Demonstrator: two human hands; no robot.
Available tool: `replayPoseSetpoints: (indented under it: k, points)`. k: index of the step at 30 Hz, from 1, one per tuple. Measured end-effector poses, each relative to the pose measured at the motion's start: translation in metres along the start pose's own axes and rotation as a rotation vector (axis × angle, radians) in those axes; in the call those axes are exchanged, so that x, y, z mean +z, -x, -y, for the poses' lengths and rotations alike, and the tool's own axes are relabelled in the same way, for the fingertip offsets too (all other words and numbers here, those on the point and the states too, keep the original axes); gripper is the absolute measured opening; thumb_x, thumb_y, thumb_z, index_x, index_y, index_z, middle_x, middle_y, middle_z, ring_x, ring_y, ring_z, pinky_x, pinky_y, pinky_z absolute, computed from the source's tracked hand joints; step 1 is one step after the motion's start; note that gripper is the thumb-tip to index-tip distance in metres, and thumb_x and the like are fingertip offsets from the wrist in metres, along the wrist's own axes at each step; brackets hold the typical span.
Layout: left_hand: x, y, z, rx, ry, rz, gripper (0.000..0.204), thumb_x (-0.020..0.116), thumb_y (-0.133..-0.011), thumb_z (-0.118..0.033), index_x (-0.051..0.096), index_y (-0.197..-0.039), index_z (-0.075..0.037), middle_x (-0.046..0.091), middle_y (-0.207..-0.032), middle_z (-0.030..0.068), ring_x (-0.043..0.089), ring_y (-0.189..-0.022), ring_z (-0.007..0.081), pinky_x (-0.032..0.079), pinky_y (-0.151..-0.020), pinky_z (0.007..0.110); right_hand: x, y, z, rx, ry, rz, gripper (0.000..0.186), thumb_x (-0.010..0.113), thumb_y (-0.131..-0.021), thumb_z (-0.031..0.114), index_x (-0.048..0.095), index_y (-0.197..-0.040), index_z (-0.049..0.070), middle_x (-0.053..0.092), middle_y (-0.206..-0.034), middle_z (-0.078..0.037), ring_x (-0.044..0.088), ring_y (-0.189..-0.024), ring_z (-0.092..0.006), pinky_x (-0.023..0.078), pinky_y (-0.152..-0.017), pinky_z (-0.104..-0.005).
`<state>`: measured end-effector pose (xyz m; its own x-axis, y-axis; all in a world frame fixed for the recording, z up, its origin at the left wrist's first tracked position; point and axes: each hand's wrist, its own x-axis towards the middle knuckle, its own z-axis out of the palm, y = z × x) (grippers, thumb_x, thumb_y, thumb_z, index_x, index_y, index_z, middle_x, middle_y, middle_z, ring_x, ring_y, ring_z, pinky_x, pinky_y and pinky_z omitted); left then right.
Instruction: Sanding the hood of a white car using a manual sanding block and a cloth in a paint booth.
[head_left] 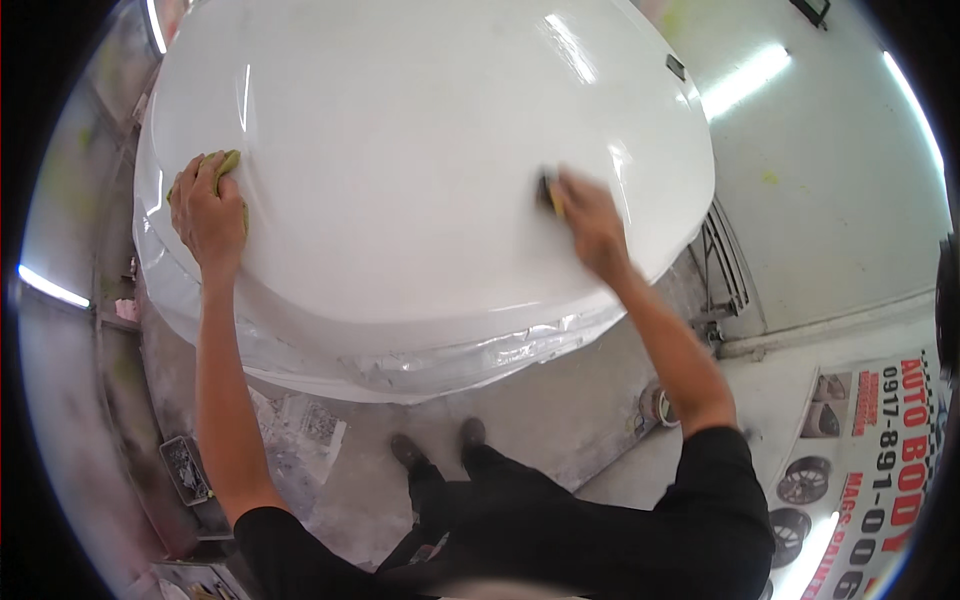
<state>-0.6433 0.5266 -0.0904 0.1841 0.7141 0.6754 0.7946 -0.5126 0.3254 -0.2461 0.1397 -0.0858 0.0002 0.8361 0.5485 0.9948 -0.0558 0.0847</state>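
A glossy white car hood (410, 190) spreads out in front of me. On its left side, my left hand (212, 215) grips a bunched yellow-green cloth (231, 160) against the surface. Toward the right, my right hand (590, 215) is closed on a small black and yellow block (546, 192), held at the hood. Motion blurs that hand and the block, so its exact kind is unclear. Clear plastic sheeting (480, 355) wraps the front of the car below the hood's edge.
A dark metal rack (722, 260) stands right of the car. On the floor are a can (657, 406), spread paper (305, 430) and a dark tray (185, 470). A printed banner (850, 480) hangs at the lower right. A small dark piece (676, 67) lies near the hood's far right edge.
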Motion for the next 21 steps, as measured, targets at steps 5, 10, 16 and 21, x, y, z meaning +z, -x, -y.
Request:
replayPoseSetpoints:
  k: [5, 10, 16, 21]
  points:
    - [-0.011, -0.005, 0.0, 0.083, -0.008, 0.033, 0.039, 0.06, -0.102, -0.016, 0.081, -0.135, -0.014, 0.069, -0.151, 0.0082, 0.056, -0.147, 0.0328, 0.042, -0.126, 0.047, 0.073, -0.151, -0.085, 0.112, -0.205, -0.258, 0.048, 0.06, -0.101, -0.004, 0.071, -0.146, 0.01, 0.07, -0.148, -0.019, 0.065, -0.126, -0.0435, 0.054, -0.109, -0.0478]
    - [-0.013, 0.0, -0.003, 0.078, 0.017, 0.056, 0.041, 0.058, -0.104, -0.018, 0.079, -0.139, -0.015, 0.068, -0.152, 0.0083, 0.055, -0.148, 0.0315, 0.041, -0.127, 0.047, -0.012, 0.051, -0.004, 0.119, -0.029, -0.025, 0.045, 0.061, -0.098, -0.002, 0.075, -0.14, 0.005, 0.069, -0.151, -0.021, 0.065, -0.134, -0.0426, 0.051, -0.114, -0.0525]
    - [0.0, 0.003, 0.01, -0.042, 0.032, 0.066, 0.042, 0.057, -0.105, -0.021, 0.077, -0.142, -0.017, 0.065, -0.155, 0.0074, 0.055, -0.149, 0.0309, 0.04, -0.128, 0.047, -0.016, 0.018, -0.043, -0.011, -0.06, -0.121, 0.04, 0.062, -0.096, -0.004, 0.079, -0.131, 0.006, 0.076, -0.137, -0.019, 0.072, -0.123, -0.042, 0.057, -0.107, -0.05]
    - [0.001, -0.006, 0.02, 0.06, 0.039, -0.013, 0.043, 0.057, -0.105, -0.021, 0.077, -0.143, -0.018, 0.066, -0.155, 0.0085, 0.056, -0.148, 0.0317, 0.041, -0.127, 0.048, 0.055, -0.127, -0.121, 0.133, -0.134, -0.208, 0.041, 0.063, -0.096, -0.002, 0.074, -0.134, 0.008, 0.075, -0.129, -0.011, 0.066, -0.116, -0.0395, 0.057, -0.1, -0.0493]
